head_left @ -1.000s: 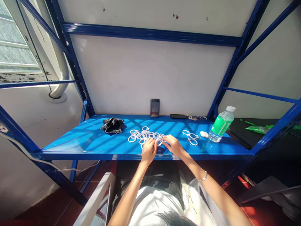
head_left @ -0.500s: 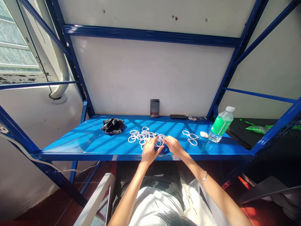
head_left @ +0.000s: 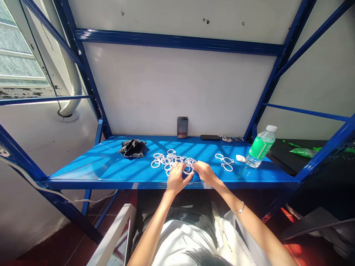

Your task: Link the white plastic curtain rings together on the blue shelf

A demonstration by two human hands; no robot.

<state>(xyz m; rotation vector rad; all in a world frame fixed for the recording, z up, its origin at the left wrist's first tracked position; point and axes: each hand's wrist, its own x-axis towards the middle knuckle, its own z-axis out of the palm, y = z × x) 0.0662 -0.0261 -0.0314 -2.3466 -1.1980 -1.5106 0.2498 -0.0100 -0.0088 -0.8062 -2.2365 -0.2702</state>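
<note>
White plastic-looking rings [head_left: 158, 161] lie in a loose, overlapping pile on the blue tabletop [head_left: 105, 168]. Over the near right part of this pile is my left hand [head_left: 176, 178], its fingers and thumb curved around a white ring [head_left: 188, 169]. My right hand [head_left: 204, 171] meets it from the right, fingertips pinched at the same ring's edge; the exact contact is partly hidden. Farther right, several more white rings [head_left: 227, 167] form a small separate group.
A crumpled black plastic bag [head_left: 133, 148] sits left of the pile. On the right stand a green-labelled water bottle [head_left: 260, 147] and a small white case [head_left: 240, 158]. A dark phone [head_left: 210, 137] and coiled cable [head_left: 231, 139] lie at the back. Blue metal posts [head_left: 94, 81] frame the table.
Both hands stay in nearly the same place, with only slight finger movement at the ring. The pile and the separate group look unchanged.
</note>
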